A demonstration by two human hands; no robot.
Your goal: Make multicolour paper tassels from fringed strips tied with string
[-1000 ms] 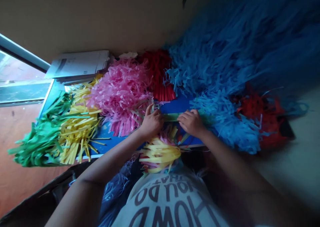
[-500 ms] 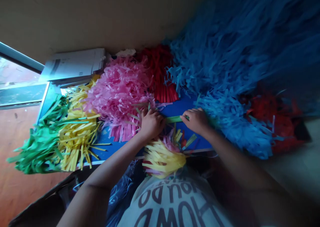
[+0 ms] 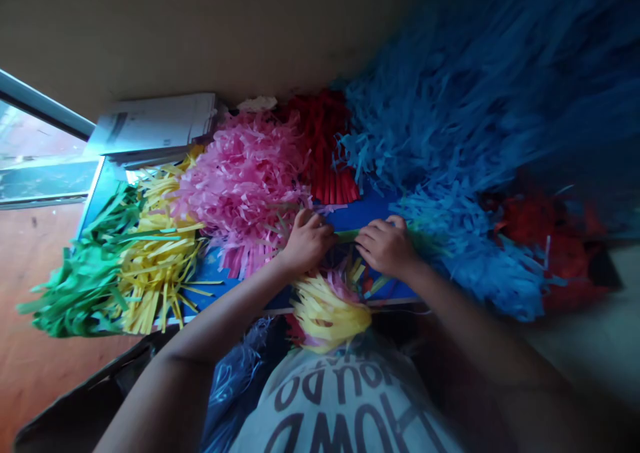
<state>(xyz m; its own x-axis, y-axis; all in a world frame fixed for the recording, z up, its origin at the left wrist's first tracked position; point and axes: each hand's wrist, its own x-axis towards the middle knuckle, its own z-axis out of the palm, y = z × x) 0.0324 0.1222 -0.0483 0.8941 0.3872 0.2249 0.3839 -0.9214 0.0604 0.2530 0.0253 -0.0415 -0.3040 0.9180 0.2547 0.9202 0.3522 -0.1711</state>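
Note:
My left hand (image 3: 307, 240) and my right hand (image 3: 385, 245) rest close together on a blue board (image 3: 360, 214). Both pinch a narrow green paper strip (image 3: 347, 235) that lies flat between them. The fingers of each hand are curled and pressed on the strip. Just below the hands sits a small bundle of yellow, pink and green fringed paper (image 3: 327, 306). A pink fringe heap (image 3: 245, 180) lies right beside my left hand, and a light blue fringe pile (image 3: 480, 260) touches my right hand.
Green fringe (image 3: 80, 280) and yellow fringe (image 3: 157, 260) spread over the board's left end. Red fringe (image 3: 325, 146) lies behind. A huge blue fringe mass (image 3: 475, 93) fills the right. A stack of papers (image 3: 155, 126) sits at the back left, by a wall.
My right hand has slid a little left along the green strip, closer to my left hand. The view has shifted slightly.

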